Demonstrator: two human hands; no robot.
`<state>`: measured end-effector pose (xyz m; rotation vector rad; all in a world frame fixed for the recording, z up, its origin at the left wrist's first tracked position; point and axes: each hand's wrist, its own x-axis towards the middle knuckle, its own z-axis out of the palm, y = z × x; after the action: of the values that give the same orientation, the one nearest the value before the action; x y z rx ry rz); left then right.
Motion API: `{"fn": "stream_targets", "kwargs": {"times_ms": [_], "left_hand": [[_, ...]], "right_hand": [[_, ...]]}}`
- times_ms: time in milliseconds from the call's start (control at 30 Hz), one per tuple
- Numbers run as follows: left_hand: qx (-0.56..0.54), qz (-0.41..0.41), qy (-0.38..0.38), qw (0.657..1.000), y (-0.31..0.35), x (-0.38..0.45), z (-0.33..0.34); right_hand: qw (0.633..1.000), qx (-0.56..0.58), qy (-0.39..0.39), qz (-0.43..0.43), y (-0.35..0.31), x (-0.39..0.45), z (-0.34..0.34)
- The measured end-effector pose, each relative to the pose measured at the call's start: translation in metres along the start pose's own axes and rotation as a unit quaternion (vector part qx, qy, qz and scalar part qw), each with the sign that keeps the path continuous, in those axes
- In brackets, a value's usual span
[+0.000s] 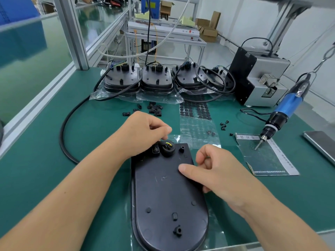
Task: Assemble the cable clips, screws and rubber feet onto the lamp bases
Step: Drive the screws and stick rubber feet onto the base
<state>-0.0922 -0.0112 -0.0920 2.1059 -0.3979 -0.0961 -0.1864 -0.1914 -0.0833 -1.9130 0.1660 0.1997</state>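
A black oval lamp base lies upside down in front of me on a clear plastic bag. My left hand rests at its far end beside the round cable grommet, fingers curled with fingertips pinched together; what they hold cannot be seen. My right hand hovers over the base's right edge, thumb touching the plate, fingers loosely curled and holding nothing visible. Loose black cable clips lie beyond my left hand. A sheet of rubber feet and a few black screws lie to the right.
Stacks of lamp bases with black cables line the back of the green table. A blue electric screwdriver hangs at right over a paper-backed sheet. A grey screw feeder stands behind it. A thick black cable loops left.
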Motion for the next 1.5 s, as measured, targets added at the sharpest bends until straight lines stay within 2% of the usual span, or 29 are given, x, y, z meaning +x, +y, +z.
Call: {"fn": "stream_targets", "kwargs": {"times_ms": [133, 300, 367, 467, 533, 600, 667, 733, 800, 900, 1000, 1100, 1167, 1233, 1333, 1433, 1500], "left_hand": [[-0.004, -0.002, 0.023, 1.000, 0.000, -0.001, 0.001], [0.001, -0.004, 0.035, 0.999, 0.004, -0.003, 0.000], [-0.003, -0.004, 0.047, 0.999, 0.007, -0.006, -0.002], [0.041, 0.006, 0.128, 0.991, 0.010, -0.008, -0.024], [0.145, -0.007, 0.225, 0.963, 0.003, -0.009, -0.050], [0.287, -0.091, 0.292, 0.908, -0.016, -0.009, -0.078], [0.391, -0.226, 0.262, 0.853, -0.038, -0.010, -0.099], [0.395, -0.308, 0.206, 0.841, -0.055, -0.014, -0.104], [0.366, -0.316, 0.201, 0.852, -0.063, -0.017, -0.104], [0.305, -0.311, 0.232, 0.870, -0.065, -0.019, -0.112], [0.191, -0.291, 0.273, 0.897, -0.057, -0.037, -0.130], [-0.014, -0.180, 0.285, 0.941, -0.028, -0.064, -0.134], [-0.082, -0.094, 0.255, 0.959, 0.002, -0.078, -0.126], [-0.058, -0.038, 0.212, 0.975, 0.030, -0.086, -0.113], [0.041, -0.016, 0.150, 0.988, 0.059, -0.091, -0.085], [0.071, 0.012, 0.072, 0.995, 0.077, -0.093, -0.045], [0.120, 0.040, 0.029, 0.992, 0.081, -0.097, -0.023]], "right_hand": [[0.997, 0.043, -0.035, 0.045, -0.001, 0.002, -0.005], [0.999, 0.005, -0.033, 0.040, -0.002, 0.002, 0.000], [0.995, 0.039, -0.062, 0.069, -0.002, 0.002, -0.006], [0.986, 0.106, -0.084, 0.098, -0.002, -0.002, -0.015], [0.989, 0.098, -0.060, 0.097, 0.000, -0.004, -0.019], [0.994, 0.058, -0.025, 0.084, 0.001, -0.005, -0.021], [0.997, 0.038, 0.003, 0.072, 0.002, -0.005, -0.024], [0.997, 0.036, 0.009, 0.064, 0.000, -0.005, -0.023], [0.998, 0.030, 0.010, 0.057, -0.002, -0.002, -0.020], [0.999, 0.021, 0.015, 0.045, -0.004, 0.002, -0.015], [0.999, 0.018, 0.028, 0.022, -0.002, 0.004, -0.014], [0.999, 0.012, 0.043, -0.030, -0.003, 0.002, -0.012], [0.996, 0.019, 0.041, -0.074, -0.009, 0.000, -0.008], [0.992, 0.035, 0.041, -0.118, -0.019, -0.002, -0.004], [0.986, 0.040, 0.042, -0.154, -0.036, 0.001, 0.003], [0.991, 0.052, -0.012, -0.127, -0.055, 0.005, 0.009], [0.993, 0.020, -0.034, -0.110, -0.061, 0.007, 0.011]]}}
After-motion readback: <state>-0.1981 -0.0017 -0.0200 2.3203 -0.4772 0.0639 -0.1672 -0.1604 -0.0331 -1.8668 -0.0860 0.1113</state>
